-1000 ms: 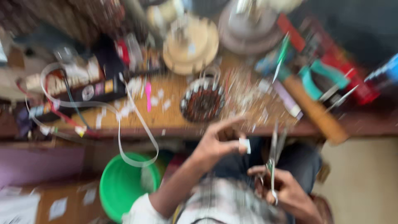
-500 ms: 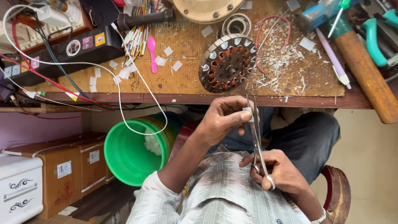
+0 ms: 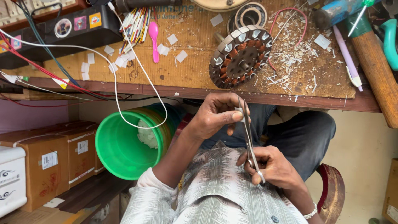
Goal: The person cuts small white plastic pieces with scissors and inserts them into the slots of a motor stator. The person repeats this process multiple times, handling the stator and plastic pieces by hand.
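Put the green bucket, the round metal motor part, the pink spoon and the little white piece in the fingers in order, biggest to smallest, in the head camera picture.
1. green bucket, though it may sit nearer the camera
2. round motor part
3. pink spoon
4. white piece, pinched by the left hand

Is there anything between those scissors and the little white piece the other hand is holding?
Nothing visible. The left hand pinches the small white piece at its fingertips, and the scissors in the right hand already reach it, blades right beside the piece, below the bench edge.
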